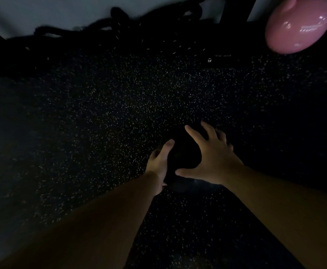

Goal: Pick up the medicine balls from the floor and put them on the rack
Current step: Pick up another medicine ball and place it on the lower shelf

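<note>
Grip: while the black medicine ball (184,156) rests low on the speckled floor (104,113), it is cupped between the left hand (158,164) and the right hand (211,158); the right fingers (210,131) are spread wide over its top and far side, and the left fingers are curled down its left side, mostly hidden.
Lift state: whether the ball is clear of the floor cannot be told, since its outline is lost against the dark surface.
Risk, slipping: a slip out of the open palms is judged possible, as nothing is closed beneath the ball and its weight would be carried by side pressure alone.
Risk, misjudged edge: in the dim light the ball's rim is hardly seen, so an off-centre hold could be taken and the ball tipped sideways.
Risk, snagging: a heap of black rope (100,30) lies well apart, near the wall; a foot could be caught in it if the carry is taken that way.
Floor: dark rubber flecked with pale specks is seen, likely grippy and cushioning to a drop.
Room: a pale wall (42,10) is seen at the far edge, with black frame uprights (253,8) that may be the rack.
Other: a glossy pink ball (298,26) is seen at the upper right.
</note>
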{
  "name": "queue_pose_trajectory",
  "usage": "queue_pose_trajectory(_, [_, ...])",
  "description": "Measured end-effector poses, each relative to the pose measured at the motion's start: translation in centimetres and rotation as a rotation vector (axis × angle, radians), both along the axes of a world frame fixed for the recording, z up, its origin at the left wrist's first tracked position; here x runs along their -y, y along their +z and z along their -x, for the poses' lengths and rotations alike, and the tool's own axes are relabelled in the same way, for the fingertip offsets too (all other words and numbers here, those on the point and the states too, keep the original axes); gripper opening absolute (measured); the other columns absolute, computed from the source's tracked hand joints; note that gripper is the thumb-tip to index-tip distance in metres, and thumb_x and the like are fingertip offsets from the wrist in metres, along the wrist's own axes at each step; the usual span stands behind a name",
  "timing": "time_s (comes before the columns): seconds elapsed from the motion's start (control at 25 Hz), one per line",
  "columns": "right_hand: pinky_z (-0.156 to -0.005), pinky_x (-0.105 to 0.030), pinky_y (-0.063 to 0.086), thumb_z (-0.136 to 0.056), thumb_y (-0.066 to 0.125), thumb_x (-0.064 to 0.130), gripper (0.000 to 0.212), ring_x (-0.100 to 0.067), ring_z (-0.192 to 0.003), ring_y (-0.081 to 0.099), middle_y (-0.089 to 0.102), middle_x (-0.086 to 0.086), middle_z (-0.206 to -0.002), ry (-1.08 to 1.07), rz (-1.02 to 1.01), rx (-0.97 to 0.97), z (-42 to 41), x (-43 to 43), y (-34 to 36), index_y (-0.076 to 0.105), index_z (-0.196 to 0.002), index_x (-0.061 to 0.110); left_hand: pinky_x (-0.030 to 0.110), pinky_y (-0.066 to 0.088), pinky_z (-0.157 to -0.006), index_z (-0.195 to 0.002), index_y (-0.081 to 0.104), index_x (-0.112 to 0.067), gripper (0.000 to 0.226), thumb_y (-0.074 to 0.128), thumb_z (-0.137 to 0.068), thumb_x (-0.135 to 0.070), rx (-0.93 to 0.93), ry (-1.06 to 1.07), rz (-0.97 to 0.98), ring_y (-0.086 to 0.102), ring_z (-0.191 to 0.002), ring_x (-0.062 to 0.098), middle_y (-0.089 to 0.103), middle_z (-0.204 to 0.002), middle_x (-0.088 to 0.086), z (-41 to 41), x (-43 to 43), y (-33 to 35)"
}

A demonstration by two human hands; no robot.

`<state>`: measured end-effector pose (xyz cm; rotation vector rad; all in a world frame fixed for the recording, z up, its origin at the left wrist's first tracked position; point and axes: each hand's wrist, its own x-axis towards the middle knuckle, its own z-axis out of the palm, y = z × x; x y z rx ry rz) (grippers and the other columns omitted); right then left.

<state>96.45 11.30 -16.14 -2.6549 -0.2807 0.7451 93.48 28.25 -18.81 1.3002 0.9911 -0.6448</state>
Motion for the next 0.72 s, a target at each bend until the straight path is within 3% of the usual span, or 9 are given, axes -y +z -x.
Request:
queue_pose_trajectory(0.08, [-0.109, -0.065, 0.032, -0.055, 0.052, 0.096, 0.115, -0.036, -0.147, 0.014, 0.001, 0.009, -0.165, -0.084, -0.020, 0.026, -0.3, 1.0, 1.8, 0.004, -0.152, 0.058, 0.038, 0.064, -0.057, -0.133, 0.062, -0.043, 0.092, 0.070, -0.051, -0.083, 0.028, 0.025, -0.026, 0.072, -0.102, 0.025, 0.071, -0.120, -0.005, 0.0, 1.2, 2.2])
queue_pose_trajectory(0.16, [-0.110, -0.063, 0.033, -0.058, 0.052, 0.095, 0.111, -0.035, -0.145, 0.017, 0.006, 0.010, -0.163, -0.124, -0.043, 0.038, -0.2, 1.6, 4.2, 0.011, -0.153, 0.056, 0.047, 0.064, -0.072, -0.142, 0.054, -0.045, 0.090, 0.069, -0.060, -0.079, 0.010, 0.047, -0.030, 0.067, -0.108, 0.027, 0.065, -0.127, -0.003, 0.6, 2.4, 4.8])
queue_pose_trajectory(0.28, [-0.115, -0.065, 0.023, -0.067, 0.058, 0.089, 0.109, -0.035, -0.152, 0.002, -0.002, 0.009, -0.168, -0.016, -0.079, -0.014, 0.4, 2.4, 6.6, 0.006, -0.156, 0.055, 0.061, 0.056, -0.099, -0.155, 0.043, -0.044, 0.083, 0.063, -0.079, -0.074, -0.058, 0.112, -0.028, 0.058, -0.123, 0.032, 0.056, -0.145, 0.004, 2.3, 3.6, 6.8])
queue_pose_trajectory(0.4, [-0.117, -0.068, 0.018, -0.070, 0.064, 0.085, 0.115, -0.042, -0.153, -0.008, -0.017, 0.005, -0.170, 0.034, 0.003, -0.161, 2.0, 3.8, 4.1, -0.009, -0.154, 0.058, 0.057, 0.051, -0.093, -0.159, 0.040, -0.042, 0.088, 0.062, -0.082, -0.077, -0.082, 0.064, -0.059, 0.052, -0.127, 0.031, 0.048, -0.159, 0.003, 3.7, 4.3, 4.6])
queue_pose_trajectory(0.56, [-0.112, -0.075, 0.017, -0.050, 0.060, 0.098, 0.136, -0.044, -0.150, -0.010, -0.023, 0.004, -0.168, 0.029, 0.099, -0.001, 6.1, 2.8, -0.5, -0.023, -0.150, 0.059, 0.050, 0.053, -0.080, -0.159, 0.040, -0.041, 0.127, 0.058, -0.048, -0.099, -0.085, 0.039, -0.064, 0.053, -0.133, 0.033, 0.047, -0.159, 0.001, 4.6, 3.8, 1.6])
queue_pose_trajectory(0.72, [-0.111, -0.079, 0.013, -0.042, 0.056, 0.100, 0.143, -0.045, -0.152, -0.014, -0.022, 0.002, -0.168, -0.002, 0.093, 0.049, 4.7, 1.5, -1.6, -0.023, -0.151, 0.054, 0.055, 0.050, -0.089, -0.156, 0.049, -0.038, 0.130, 0.060, -0.043, -0.102, -0.115, 0.057, 0.029, 0.058, -0.132, 0.034, 0.054, -0.157, 0.003, 4.5, 3.2, -0.4])
